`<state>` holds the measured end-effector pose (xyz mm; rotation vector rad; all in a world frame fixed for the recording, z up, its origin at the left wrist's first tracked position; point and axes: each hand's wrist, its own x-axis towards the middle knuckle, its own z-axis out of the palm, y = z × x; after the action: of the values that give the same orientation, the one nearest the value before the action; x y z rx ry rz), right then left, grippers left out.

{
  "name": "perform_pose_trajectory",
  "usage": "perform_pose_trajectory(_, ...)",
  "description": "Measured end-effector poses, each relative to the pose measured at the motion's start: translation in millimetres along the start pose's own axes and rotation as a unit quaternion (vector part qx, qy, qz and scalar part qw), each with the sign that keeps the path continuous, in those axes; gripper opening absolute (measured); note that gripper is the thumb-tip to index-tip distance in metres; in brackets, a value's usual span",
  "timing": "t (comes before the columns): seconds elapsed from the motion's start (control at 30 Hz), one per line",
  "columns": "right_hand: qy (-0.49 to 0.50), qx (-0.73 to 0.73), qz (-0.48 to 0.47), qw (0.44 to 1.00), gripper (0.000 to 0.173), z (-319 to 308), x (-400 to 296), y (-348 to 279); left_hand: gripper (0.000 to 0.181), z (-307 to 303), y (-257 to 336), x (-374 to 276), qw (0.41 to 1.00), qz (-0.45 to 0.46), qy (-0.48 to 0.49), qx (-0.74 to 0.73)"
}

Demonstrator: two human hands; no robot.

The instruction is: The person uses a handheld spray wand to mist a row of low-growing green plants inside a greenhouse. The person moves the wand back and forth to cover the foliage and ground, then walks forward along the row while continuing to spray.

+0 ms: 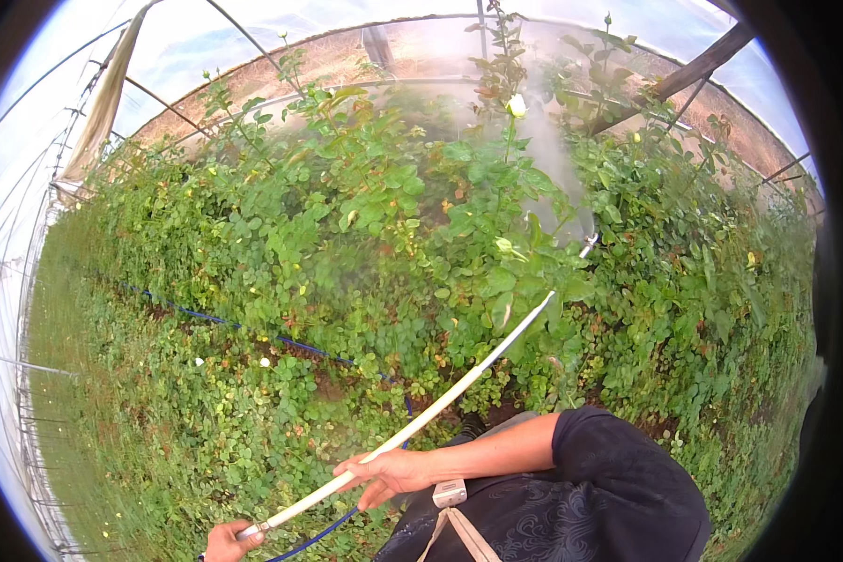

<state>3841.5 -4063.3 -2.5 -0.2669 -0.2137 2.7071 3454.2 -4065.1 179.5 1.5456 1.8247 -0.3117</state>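
Observation:
A long white spray wand runs up from the lower left through the leaves. My left hand, at the bottom edge, grips its rear end by a metal fitting. Farther along the tube, my right hand curls around it, the arm reaching across my body. The wand's nozzle is among rose bushes, and a pale mist streams from it up and away. Leaves hide part of the tube just below the nozzle. A white rose stands close to the mist.
A blue hose winds through the foliage and passes beneath the wand near my body. On the left is translucent plastic sheeting of a greenhouse. A wooden post slants in at upper right. A small box with straps lies against my dark shirt.

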Motion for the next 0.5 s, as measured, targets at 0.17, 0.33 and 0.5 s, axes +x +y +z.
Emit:
perform_pose_trajectory(0.17,0.001,0.01,0.022,1.0,0.052,-11.1,7.9,8.7,0.027,11.9,19.7,-25.4,0.999,-0.006,0.036,0.008)
perform_pose_trajectory(0.33,-0.031,-0.139,-0.013,0.99,0.052,29.3,12.8,-11.8,0.027,12.1,-15.4,-54.4,0.997,-0.025,0.062,-0.048)
perform_pose_trajectory(0.5,-0.066,-0.229,-0.054,0.97,0.049,42.2,25.2,-17.1,0.028,38.4,-38.3,-77.1,0.983,0.013,0.078,-0.166)
